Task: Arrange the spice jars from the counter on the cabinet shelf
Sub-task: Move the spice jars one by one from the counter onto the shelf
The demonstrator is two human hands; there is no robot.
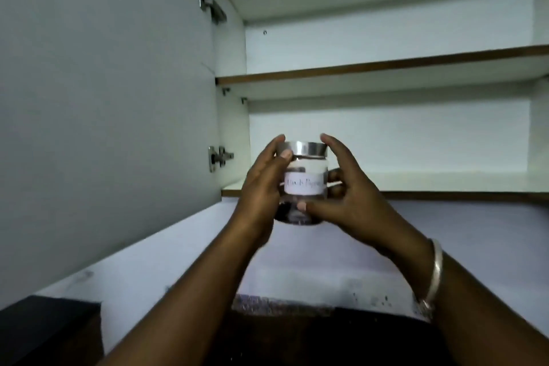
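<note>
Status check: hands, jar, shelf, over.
Grip: left hand and right hand on jar, lid on. Not yet on shelf. Cabinet door open, nothing blocking.

Jar (303,181) between hands — before lower shelf (416,183)

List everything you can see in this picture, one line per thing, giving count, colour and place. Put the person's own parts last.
cabinet shelves: three, white with brown front edges, stacked in the open cabinet.
cabinet door: one, pale grey, swung open on the left.
hinges: two, silver metal, on the door's inner edge, one high and one low.
wall: one, pale lilac, below the cabinet.
spice jar: one, clear glass with a silver lid and a white handwritten label, held up in front of the lowest shelf.
bangle: one, silver, on the right wrist.
left hand: one, grips the jar's left side, thumb on the lid.
right hand: one, fingers curled round the jar's right side.
</note>
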